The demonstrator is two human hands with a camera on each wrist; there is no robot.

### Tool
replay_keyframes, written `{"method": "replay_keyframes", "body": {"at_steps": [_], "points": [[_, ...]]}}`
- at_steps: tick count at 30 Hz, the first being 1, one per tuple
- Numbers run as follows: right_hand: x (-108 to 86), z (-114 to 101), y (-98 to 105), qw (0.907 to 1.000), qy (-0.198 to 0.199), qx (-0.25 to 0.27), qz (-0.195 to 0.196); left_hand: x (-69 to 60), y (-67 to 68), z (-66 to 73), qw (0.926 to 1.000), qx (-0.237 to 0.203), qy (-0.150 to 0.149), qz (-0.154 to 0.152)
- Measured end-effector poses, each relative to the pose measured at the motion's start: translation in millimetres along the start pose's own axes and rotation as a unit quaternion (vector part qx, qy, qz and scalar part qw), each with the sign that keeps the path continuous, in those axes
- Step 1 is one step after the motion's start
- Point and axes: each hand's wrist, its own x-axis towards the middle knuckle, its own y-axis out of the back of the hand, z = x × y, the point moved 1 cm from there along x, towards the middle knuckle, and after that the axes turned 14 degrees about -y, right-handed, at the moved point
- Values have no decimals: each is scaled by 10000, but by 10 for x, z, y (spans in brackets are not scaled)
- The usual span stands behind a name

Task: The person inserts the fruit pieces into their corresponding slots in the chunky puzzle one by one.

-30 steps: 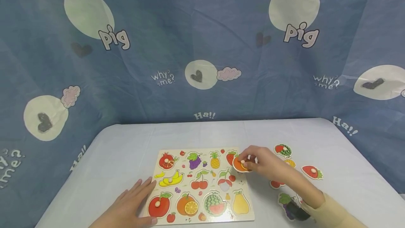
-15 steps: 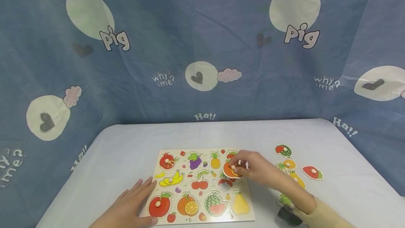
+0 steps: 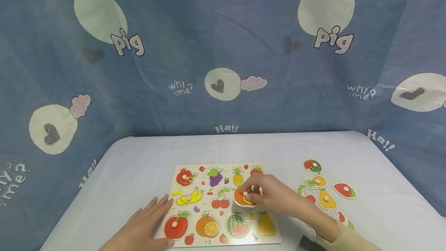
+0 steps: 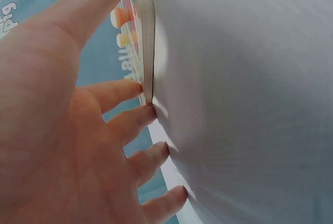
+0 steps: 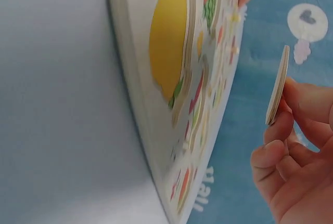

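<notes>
The left hand [image 3: 143, 224], fingers spread, touches the edge of a cream rectangular wooden board [image 3: 244, 242]; above it, the right hand [image 3: 266, 192] pinches a round orange wooden piece [image 3: 239, 198]. Blue printed cloth [image 3: 150, 104] hangs beyond both hands.

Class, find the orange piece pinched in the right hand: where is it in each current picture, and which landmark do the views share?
Head: low, just right of centre; the orange piece is pinched by the right hand over the puzzle board.
Left wrist: not in this picture.
Right wrist: right of centre, seen edge-on.
Shared landmark: the puzzle board, a narrow edge at upper left-centre in left wrist and slanting through mid-picture in right wrist.
</notes>
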Motion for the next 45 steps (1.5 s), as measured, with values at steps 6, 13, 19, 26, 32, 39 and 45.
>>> {"method": "replay_keyframes", "body": {"at_steps": [6,13,19,26,32,39,45], "points": [[13,-79,-131,9994,50,220,-251,-15,-17,4,10000,30,31,-12],[50,-157,-280,9986,154,370,-351,-27,-34,13,9999,43,102,-40],[68,-204,-399,9971,202,521,-508,-33,-39,29,9999,91,106,-37],[91,-265,-530,9968,22,410,-684,-38,-52,32,9999,59,135,-37],[154,-350,-613,9970,35,-12,-771,-40,-66,25,9999,36,98,-33],[224,-431,-693,9958,21,-392,-822,-25,-96,18,9999,23,135,-64],[263,-480,-741,9943,63,-467,-960,-33,-107,33,9998,60,157,-68]]}}
